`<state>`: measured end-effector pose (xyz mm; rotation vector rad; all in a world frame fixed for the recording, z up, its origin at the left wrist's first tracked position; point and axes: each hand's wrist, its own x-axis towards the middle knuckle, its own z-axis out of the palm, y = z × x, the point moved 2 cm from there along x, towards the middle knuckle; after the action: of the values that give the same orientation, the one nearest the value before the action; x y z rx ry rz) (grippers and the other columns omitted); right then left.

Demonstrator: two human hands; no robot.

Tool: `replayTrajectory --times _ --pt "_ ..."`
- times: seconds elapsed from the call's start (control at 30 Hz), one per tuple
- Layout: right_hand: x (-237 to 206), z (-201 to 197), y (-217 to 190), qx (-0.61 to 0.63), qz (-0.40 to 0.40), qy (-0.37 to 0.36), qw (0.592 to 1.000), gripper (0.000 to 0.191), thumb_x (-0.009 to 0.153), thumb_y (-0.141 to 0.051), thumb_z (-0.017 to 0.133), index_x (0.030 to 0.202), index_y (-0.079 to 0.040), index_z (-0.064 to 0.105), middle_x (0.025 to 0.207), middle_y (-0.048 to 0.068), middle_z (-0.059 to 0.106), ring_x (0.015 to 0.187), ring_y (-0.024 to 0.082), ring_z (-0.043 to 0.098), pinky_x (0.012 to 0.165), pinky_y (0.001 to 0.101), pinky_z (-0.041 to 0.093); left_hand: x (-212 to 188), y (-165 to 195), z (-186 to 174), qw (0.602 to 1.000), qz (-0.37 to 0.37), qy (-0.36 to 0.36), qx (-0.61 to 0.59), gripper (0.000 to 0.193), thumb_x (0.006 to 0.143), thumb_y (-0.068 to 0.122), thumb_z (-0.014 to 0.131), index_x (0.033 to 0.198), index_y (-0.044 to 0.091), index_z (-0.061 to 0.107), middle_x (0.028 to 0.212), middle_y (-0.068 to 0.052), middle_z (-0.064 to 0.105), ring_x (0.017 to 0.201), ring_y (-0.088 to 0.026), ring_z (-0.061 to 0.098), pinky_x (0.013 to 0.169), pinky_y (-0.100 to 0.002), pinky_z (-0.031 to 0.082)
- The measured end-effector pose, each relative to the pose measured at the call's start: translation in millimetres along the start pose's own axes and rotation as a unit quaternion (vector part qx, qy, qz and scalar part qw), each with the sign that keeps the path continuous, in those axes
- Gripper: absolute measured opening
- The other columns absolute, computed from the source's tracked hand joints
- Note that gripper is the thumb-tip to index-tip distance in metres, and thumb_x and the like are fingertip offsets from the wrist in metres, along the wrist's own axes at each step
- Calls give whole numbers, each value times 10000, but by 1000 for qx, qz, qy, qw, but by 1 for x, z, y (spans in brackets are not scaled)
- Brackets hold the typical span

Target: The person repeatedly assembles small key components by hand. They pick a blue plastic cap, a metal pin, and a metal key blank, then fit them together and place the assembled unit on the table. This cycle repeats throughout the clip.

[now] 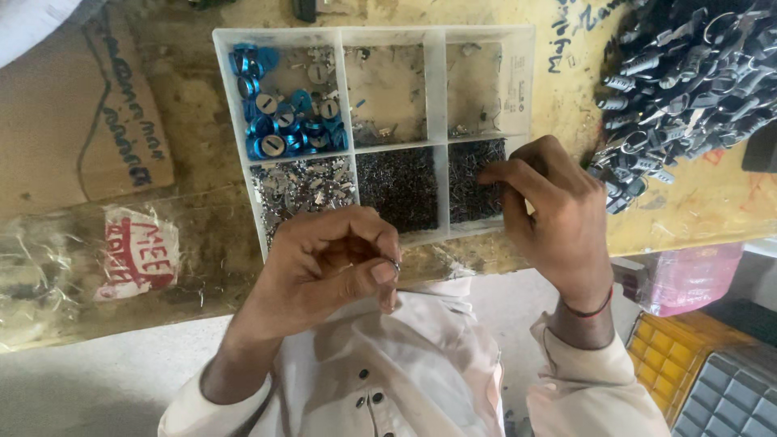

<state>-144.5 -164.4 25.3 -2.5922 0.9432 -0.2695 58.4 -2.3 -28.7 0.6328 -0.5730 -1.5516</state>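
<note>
**A:** Six compartments in that clear plastic organizer tray (437,89) and it hangs over the tabletop (202,137) edge, so one elbow bump could dump it. The pile of dark key fobs (688,73) to its right looks stable enough.

**B:** I'd worry more about the hands. The left hand (324,259) has its fingers curled shut, pinching a small metal ring (396,265) over the lap, so a slip loses it. The right hand (550,210) pinches into the dark pins (473,178) in the lower right compartment; I can't tell if it has one.
</note>
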Motion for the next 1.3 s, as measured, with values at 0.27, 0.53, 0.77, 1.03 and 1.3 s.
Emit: replayTrajectory --times 0.27,0.53,0.77,1.03,1.3 --pt "-2 12 1 -42 -47 -6 998 344 813 66 702 1087 -129 777 1018 73 597 954 292 549 879 422 421 0 1 0 1000 -5 1 3 137 1034 11 677 1124 -81 631 970 -120 669 822 -173 725 720 -309 627" --pt "-20 -5 15 -46 19 67 997 272 955 119 660 1024 -129 748 1018 66 602 959 236 545 901 373 390 0 3 1 1000 -3 7 14 116 1033 -18 657 1125 -84 631 966 -112 653 821 -172 720 713 -306 619" --pt "-12 1 0 1 58 75 996 191 955 22 734 1112 -85 744 969 74 636 936 250 585 922 408 438 2 -2 1 1000 15 -12 -8 168 1057 57 649 1167 -66 618 961 -113 688 817 -165 725 724 -322 662" --pt "-3 0 -7 -12 58 49 997 157 921 -23 810 1057 -65 743 1000 84 654 965 279 596 878 427 452 -2 1 -2 999 15 -2 41 152 1053 43 656 1146 -69 612 975 -121 671 822 -173 724 705 -314 643" --pt "-19 7 8 21 33 66 997 177 907 18 819 1054 -58 757 1007 84 658 954 258 617 835 368 488 -3 -1 -2 1000 -1 5 17 152 1047 31 654 1152 -69 606 935 -105 677 813 -165 719 709 -306 627"
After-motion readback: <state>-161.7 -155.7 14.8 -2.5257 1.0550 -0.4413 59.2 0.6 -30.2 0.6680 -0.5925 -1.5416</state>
